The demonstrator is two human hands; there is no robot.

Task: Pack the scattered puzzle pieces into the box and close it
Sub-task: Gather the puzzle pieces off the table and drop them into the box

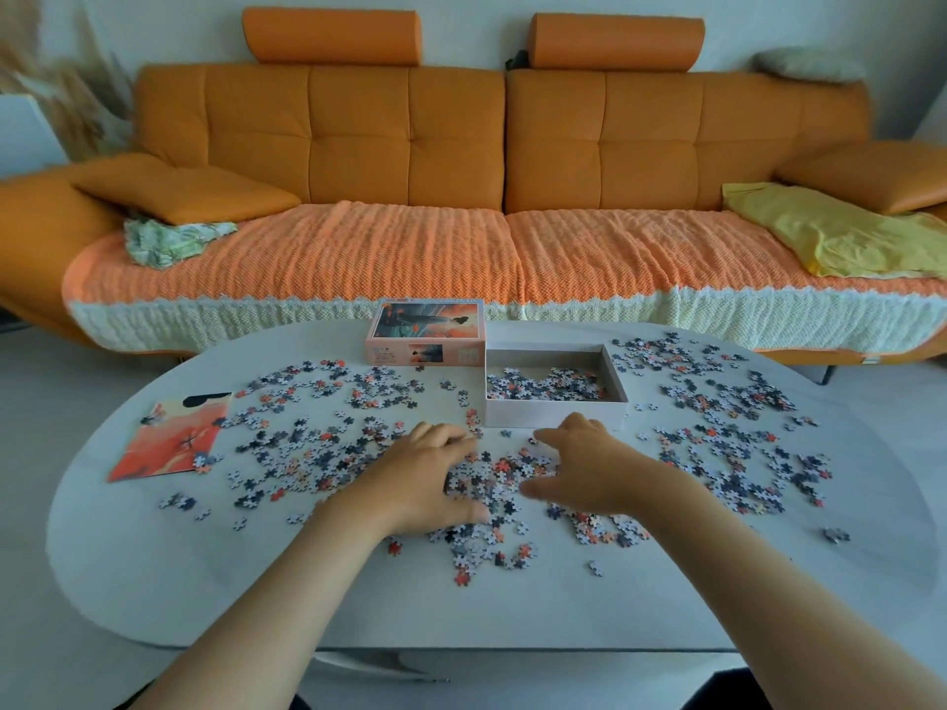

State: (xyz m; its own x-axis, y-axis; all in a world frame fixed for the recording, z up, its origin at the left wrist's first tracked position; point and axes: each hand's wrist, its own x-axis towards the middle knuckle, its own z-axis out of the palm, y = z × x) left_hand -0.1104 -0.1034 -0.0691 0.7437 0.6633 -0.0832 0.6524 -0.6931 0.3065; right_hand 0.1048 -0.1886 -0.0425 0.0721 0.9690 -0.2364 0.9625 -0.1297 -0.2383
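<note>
The fingers (551, 437) of the right hand (589, 466) are spread wide, thumb stretched toward the left, and nothing is seen gripped in them. The fingers (456, 443) of the left hand (428, 479) are likewise loosely splayed and curved, laid palm-down on the pieces without a closed grip. Both bare forearms are extended from the near edge of the frame, angled inward, so that the two hands are set facing each other on either side of a dense heap of puzzle pieces (494, 484) near the middle of the white oval table (307, 581).

More pieces are scattered across the table to the left and to the right of the hands. A printed reference picture (164, 443) is laid flat at the left side, with a few pieces touching its right edge.

Just beyond the right hand, the open box (556, 412) is placed, a shallow layer of pieces lying inside it. The box lid (426, 333) is set picture-side up, touching the box's left far corner.

Behind the table an orange sofa (461, 146) with a knitted cover is seen, a yellow cloth (840, 233) spread on its right end.
</note>
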